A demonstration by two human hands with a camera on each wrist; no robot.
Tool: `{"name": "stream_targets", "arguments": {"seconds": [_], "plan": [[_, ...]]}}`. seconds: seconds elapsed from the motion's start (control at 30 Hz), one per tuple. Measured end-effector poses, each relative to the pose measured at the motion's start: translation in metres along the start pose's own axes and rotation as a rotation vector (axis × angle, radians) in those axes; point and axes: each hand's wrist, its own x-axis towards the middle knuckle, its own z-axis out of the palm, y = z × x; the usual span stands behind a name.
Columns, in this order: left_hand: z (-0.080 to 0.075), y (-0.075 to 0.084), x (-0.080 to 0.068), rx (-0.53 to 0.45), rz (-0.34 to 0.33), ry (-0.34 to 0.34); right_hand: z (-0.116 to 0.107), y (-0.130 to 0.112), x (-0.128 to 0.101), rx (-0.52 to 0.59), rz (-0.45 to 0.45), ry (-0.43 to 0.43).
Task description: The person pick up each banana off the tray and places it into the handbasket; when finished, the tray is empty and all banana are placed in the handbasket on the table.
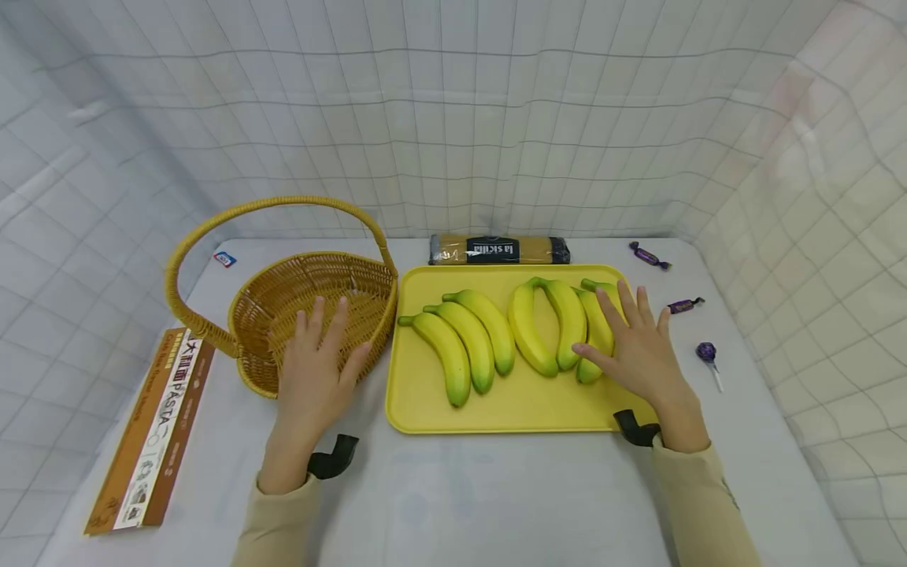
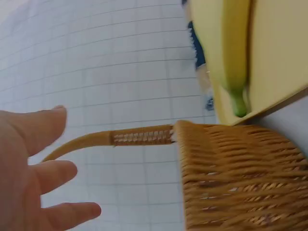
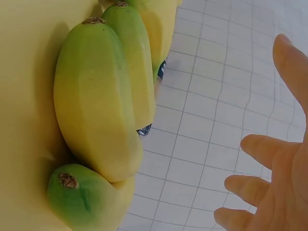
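My left hand (image 1: pixel 312 378), fingers spread and holding nothing, hovers over the front of a brown wicker basket (image 1: pixel 343 272) with a tall arched handle. Spread fingers also show on my right hand (image 1: pixel 641 354), above the right end of a yellow tray (image 1: pixel 524 413) and nearest the rightmost bananas (image 1: pixel 594 339), which it partly hides. Three bananas (image 1: pixel 442 346) lie side by side in the tray's left half, with more bananas (image 1: pixel 530 327) to their right. In the left wrist view, the basket's woven side (image 2: pixel 240 178) is apart from the fingers.
A long brown pasta box (image 1: pixel 152 441) lies left of the basket. Behind the tray is a pasta packet (image 1: pixel 492 250). To the right lie two purple-wrapped candies (image 1: pixel 648 255) and a lollipop (image 1: pixel 706 352). A small blue-and-red packet (image 1: pixel 224 258) sits behind the basket.
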Motion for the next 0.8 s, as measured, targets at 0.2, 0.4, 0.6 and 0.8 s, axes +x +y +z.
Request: {"name": "stream_targets", "arguments": {"seconds": [0.2, 0.4, 0.6, 0.8], "plan": [[-0.028, -0.009, -0.006, -0.143, 0.086, 0.431, -0.002, -0.001, 0.001, 0.035, -0.019, 0.031], [-0.057, -0.031, 0.002, -0.259, -0.009, 0.854, -0.003, 0.003, 0.002, 0.066, -0.028, 0.065], [-0.075, -0.052, 0.010, -0.369, -0.255, 0.949, -0.005, 0.007, 0.000, 0.084, -0.029, 0.074], [-0.082, -0.075, 0.011, -0.488, -0.383, 0.803, -0.006, 0.008, -0.001, 0.098, -0.018, 0.069]]}}
